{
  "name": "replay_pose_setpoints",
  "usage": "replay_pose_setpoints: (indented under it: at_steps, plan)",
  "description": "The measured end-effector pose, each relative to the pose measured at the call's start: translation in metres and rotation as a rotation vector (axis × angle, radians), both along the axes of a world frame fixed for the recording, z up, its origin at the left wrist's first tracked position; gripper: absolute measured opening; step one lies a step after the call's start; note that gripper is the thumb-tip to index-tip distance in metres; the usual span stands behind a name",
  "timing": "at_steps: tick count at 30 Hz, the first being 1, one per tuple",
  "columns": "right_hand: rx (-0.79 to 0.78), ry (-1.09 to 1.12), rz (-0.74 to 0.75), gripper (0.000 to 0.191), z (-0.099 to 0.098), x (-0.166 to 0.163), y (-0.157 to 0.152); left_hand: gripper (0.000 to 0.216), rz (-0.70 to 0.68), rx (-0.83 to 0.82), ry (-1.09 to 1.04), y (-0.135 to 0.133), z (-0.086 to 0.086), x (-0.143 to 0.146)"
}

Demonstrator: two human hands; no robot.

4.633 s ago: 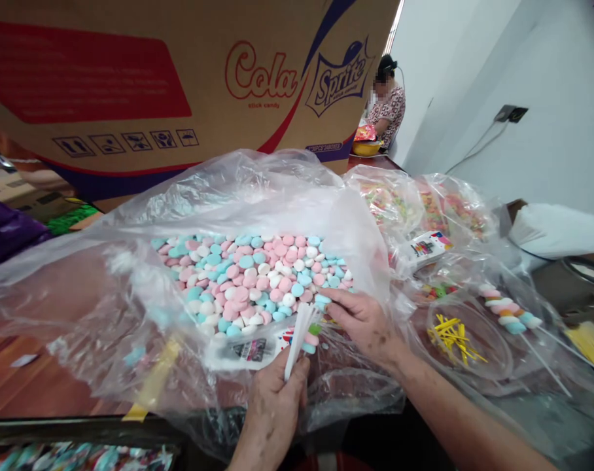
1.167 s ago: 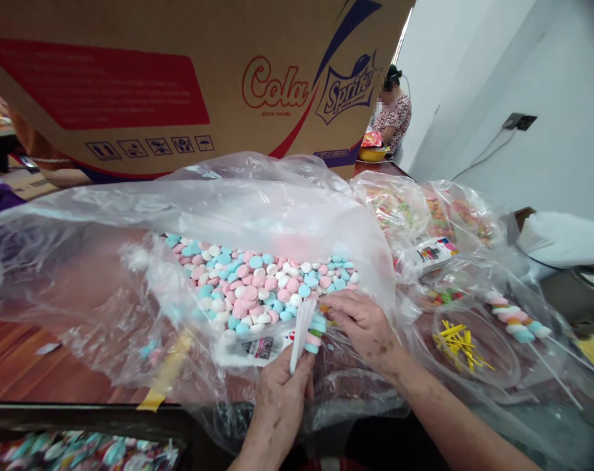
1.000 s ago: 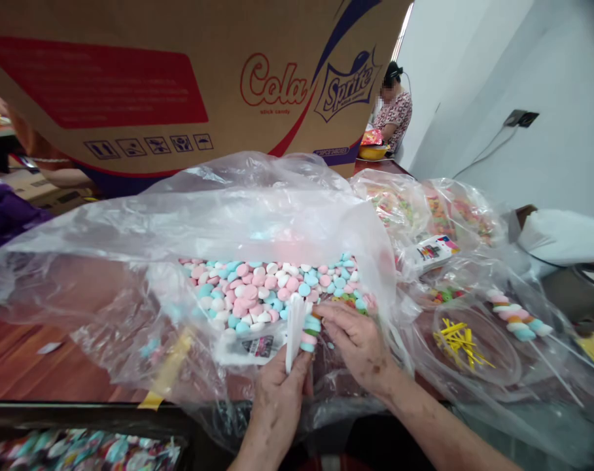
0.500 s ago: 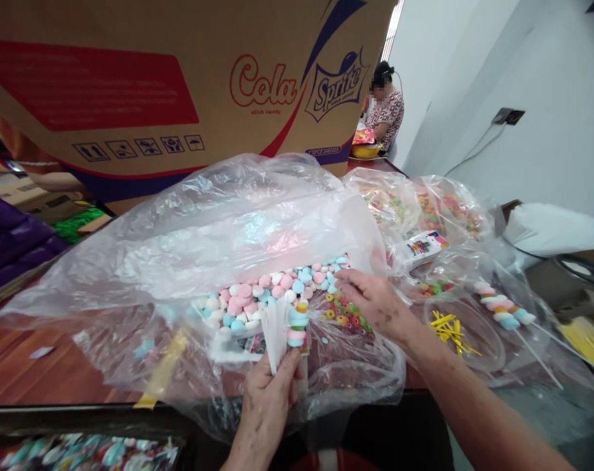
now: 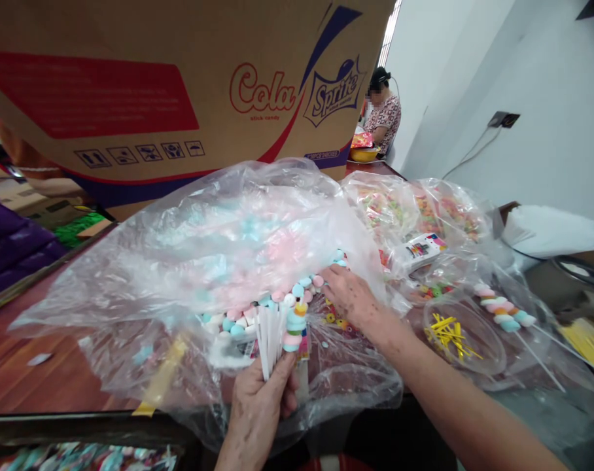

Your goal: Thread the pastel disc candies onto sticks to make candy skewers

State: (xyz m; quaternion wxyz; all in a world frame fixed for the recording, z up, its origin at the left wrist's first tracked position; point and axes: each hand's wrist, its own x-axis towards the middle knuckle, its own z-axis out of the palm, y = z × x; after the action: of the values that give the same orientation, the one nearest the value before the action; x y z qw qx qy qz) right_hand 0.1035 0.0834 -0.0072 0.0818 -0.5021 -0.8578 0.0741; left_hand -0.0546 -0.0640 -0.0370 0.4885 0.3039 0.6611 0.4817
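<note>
My left hand [image 5: 263, 392] is closed around a bundle of white sticks [image 5: 270, 333] and a candy skewer [image 5: 294, 327]. Pale blue, pink, yellow and green sweets are stacked on the skewer, which points upward. My right hand [image 5: 349, 294] is at the edge of a marshmallow pile, fingers reaching left and slightly apart, close to a pink marshmallow [image 5: 318, 280]; its fingertips are partly hidden. Pink, white and blue marshmallows [image 5: 235, 320] spill from a large clear plastic bag [image 5: 189, 242]. Colourful ring-shaped gummies [image 5: 343, 325] lie under my right hand.
A large printed carton [image 5: 144, 85] stands behind the bag. To the right are yellow twist ties [image 5: 449, 337] in a clear round tub, finished-looking marshmallow skewers [image 5: 506, 307] and bags of gummies [image 5: 424, 203]. A person [image 5: 383, 111] sits at the back. Wrapped sweets [image 5: 81, 456] lie at lower left.
My right hand has moved left, over the marshmallows. The bag's plastic has sunk down and now covers more of the pile. The left hand has shifted slightly left with its sticks.
</note>
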Motion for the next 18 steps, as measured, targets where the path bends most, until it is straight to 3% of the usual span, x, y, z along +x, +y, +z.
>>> replay_pose_setpoints:
  at_steps: [8, 11, 15, 18]
  plan:
    - [0.008, -0.037, 0.012, 0.027, -0.016, -0.008, -0.001, 0.051, -0.01, 0.016, 0.053, -0.003, -0.005, 0.001]
    - [-0.012, -0.027, 0.056, 0.022, -0.009, -0.003, -0.007, 0.049, 0.003, 0.037, 0.026, -0.002, -0.002, 0.002]
    - [0.023, 0.005, 0.034, 0.028, 0.009, -0.006, -0.004, 0.049, 0.029, 0.059, -0.004, -0.002, -0.004, 0.002]
    - [0.007, -0.019, 0.107, 0.028, 0.018, -0.011, -0.004, 0.051, 0.05, 0.044, -0.011, -0.002, -0.008, 0.001]
